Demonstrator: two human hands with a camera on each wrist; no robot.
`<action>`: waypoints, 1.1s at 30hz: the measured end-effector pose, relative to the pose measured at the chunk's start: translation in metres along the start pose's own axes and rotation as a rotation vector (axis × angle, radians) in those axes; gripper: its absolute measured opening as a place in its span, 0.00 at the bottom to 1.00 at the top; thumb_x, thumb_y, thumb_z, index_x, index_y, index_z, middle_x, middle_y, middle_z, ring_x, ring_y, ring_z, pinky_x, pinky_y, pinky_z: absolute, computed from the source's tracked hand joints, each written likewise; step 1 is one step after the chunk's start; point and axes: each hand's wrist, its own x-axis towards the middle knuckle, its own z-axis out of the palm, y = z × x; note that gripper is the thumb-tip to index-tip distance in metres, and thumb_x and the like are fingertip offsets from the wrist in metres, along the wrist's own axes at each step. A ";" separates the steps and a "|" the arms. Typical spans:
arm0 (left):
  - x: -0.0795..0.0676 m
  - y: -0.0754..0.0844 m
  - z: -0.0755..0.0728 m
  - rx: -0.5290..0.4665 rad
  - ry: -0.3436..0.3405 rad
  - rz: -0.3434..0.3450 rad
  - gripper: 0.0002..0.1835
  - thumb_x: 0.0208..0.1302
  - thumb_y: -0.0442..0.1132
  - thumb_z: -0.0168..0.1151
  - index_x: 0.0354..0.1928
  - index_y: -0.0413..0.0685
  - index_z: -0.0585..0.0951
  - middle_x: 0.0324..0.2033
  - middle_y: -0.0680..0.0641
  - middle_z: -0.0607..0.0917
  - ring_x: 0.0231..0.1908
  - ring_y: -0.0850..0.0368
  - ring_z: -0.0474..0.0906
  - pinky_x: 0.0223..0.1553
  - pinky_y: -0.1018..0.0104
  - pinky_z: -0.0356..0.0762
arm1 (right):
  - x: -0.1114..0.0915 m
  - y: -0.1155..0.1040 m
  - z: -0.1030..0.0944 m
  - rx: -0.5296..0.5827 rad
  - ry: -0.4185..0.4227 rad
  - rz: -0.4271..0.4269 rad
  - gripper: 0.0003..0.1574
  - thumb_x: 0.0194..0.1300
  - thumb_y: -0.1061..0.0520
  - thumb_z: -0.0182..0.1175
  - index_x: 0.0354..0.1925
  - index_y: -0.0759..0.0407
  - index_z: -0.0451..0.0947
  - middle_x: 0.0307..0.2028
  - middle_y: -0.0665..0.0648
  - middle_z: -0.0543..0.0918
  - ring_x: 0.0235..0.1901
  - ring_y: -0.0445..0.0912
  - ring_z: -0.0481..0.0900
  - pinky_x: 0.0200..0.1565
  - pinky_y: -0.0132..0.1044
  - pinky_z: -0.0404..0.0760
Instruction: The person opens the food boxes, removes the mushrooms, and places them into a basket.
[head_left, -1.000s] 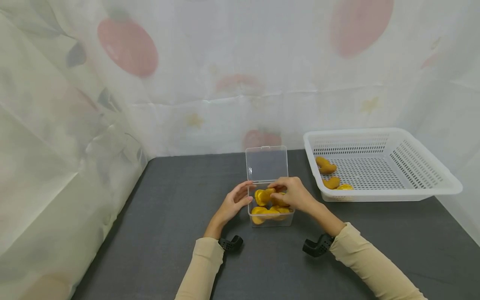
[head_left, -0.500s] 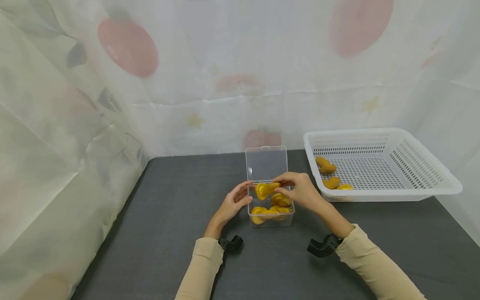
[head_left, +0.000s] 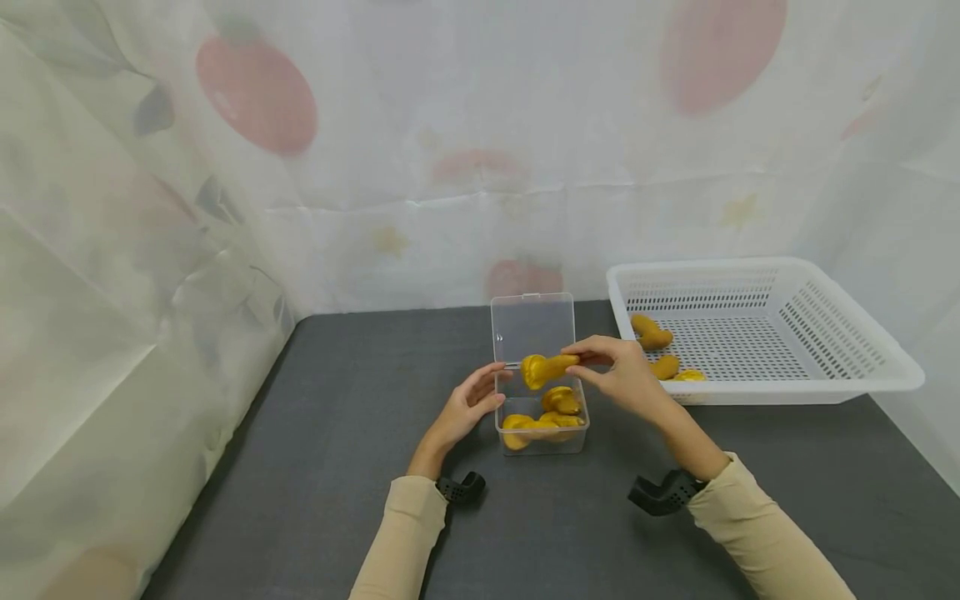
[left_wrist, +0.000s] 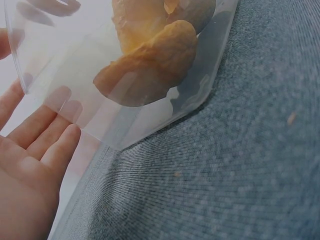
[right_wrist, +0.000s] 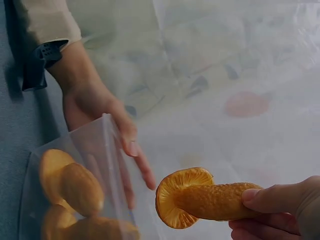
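Note:
My right hand (head_left: 618, 373) pinches a yellow mushroom (head_left: 545, 369) by its stem, above the back of the clear plastic box (head_left: 542, 447). In the right wrist view the mushroom (right_wrist: 215, 201) lies sideways, its gilled cap facing away from the fingers. Several more yellow mushrooms (head_left: 561, 401) are in the box, whose hinged lid (head_left: 533, 327) stands raised at the back. With its fingers extended, my left hand (head_left: 468, 404) touches the left side of the box. Through the clear wall, the left wrist view shows mushrooms (left_wrist: 150, 65) beside those fingers (left_wrist: 62, 145).
A white perforated basket (head_left: 780, 387) stands at the back right, with several yellow mushrooms (head_left: 654, 337) by its left end. The dark cloth-covered table (head_left: 360, 400) meets a patterned curtain (head_left: 420, 125) behind.
My right hand has lifted the mushroom from inside the box and shifted it up and to the right. My left hand stays at the box's side.

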 end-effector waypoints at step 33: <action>0.000 0.000 0.001 0.001 0.006 0.014 0.29 0.70 0.38 0.55 0.71 0.46 0.62 0.67 0.34 0.69 0.70 0.38 0.63 0.66 0.58 0.72 | -0.026 0.019 -0.077 0.093 0.268 0.075 0.17 0.53 0.79 0.62 0.44 0.81 0.78 0.39 0.26 0.82 0.37 0.21 0.81 0.40 0.13 0.79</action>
